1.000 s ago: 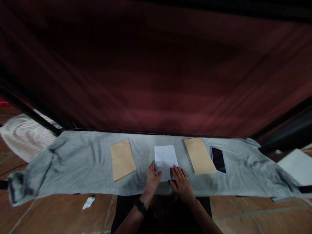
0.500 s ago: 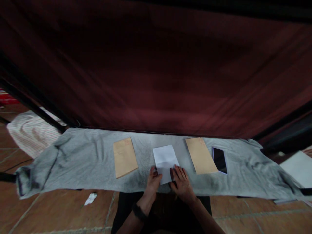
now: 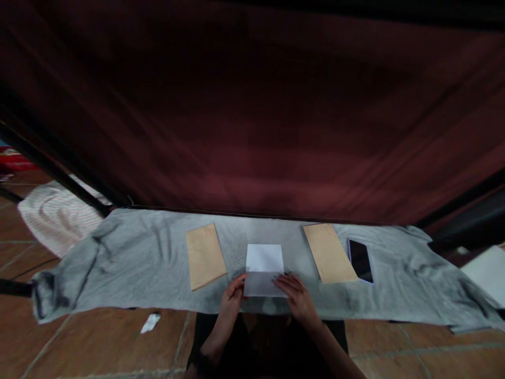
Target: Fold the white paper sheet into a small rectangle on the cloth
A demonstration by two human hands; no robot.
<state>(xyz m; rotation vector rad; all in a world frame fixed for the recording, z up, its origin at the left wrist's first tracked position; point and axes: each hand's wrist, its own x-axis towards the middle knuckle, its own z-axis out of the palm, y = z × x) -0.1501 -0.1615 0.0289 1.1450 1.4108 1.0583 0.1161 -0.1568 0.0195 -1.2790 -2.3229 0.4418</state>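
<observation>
A white sheet of paper [image 3: 264,263] lies on the grey cloth [image 3: 130,263], its near part bent up in a fold. My left hand [image 3: 231,301] pinches the paper's near left corner. My right hand [image 3: 296,298] rests with its fingers on the near right edge of the same sheet. A tan envelope [image 3: 205,256] lies to the left of the paper, and a second tan envelope [image 3: 329,252] lies to the right.
A dark phone [image 3: 360,260] lies face up beside the right envelope. A dark red curtain [image 3: 252,116] hangs behind the cloth. A striped cloth [image 3: 55,216] sits far left, a white scrap [image 3: 150,323] lies on the tiled floor, and a white sheet [image 3: 487,273] lies far right.
The paper has been turned square to me and its near edge lifted into a fold. Both hands moved from lying flat on it to gripping its near corners.
</observation>
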